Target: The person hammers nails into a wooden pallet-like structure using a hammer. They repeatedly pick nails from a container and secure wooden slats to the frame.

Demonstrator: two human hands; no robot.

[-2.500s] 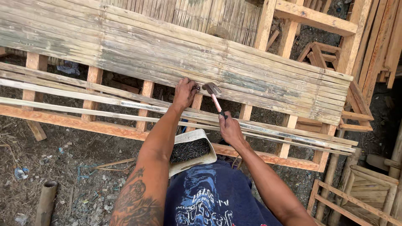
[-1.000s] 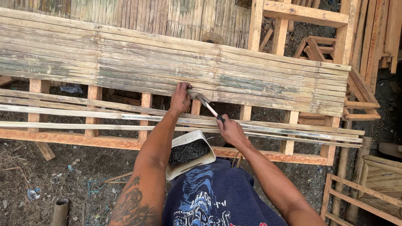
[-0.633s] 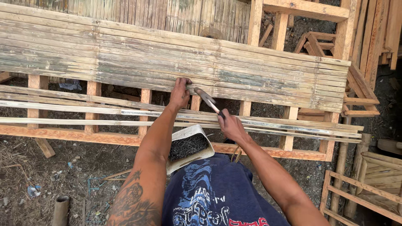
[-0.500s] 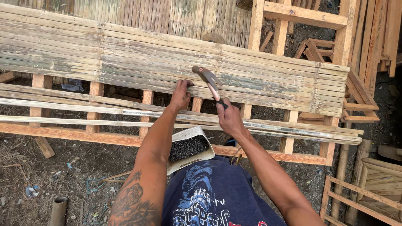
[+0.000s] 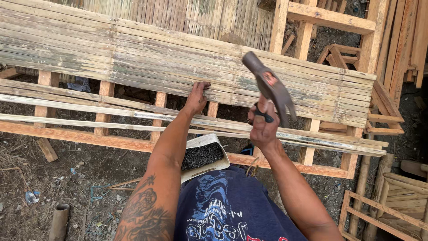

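Note:
My right hand (image 5: pixel 263 127) grips the handle of a hammer (image 5: pixel 269 85), raised with its head up above the slats. My left hand (image 5: pixel 197 95) presses its fingertips on the lower edge of a panel of weathered bamboo slats (image 5: pixel 133 62) laid across a wooden frame (image 5: pixel 107 142). Whether a nail sits under those fingers cannot be seen. A white tray full of dark nails (image 5: pixel 203 156) rests on my lap, just below my left forearm. Two loose thin slats (image 5: pixel 89 109) lie along the frame in front of the panel.
Bare dirt with litter and a short bamboo tube (image 5: pixel 59 221) lies at the lower left. More wooden frames (image 5: pixel 388 201) and stacked timber (image 5: pixel 401 40) crowd the right side. A bamboo wall (image 5: pixel 187 15) stands behind the panel.
My right hand has swung the hammer up and back from the slat edge near my left fingers to a raised position. My left hand has stayed on the panel's edge.

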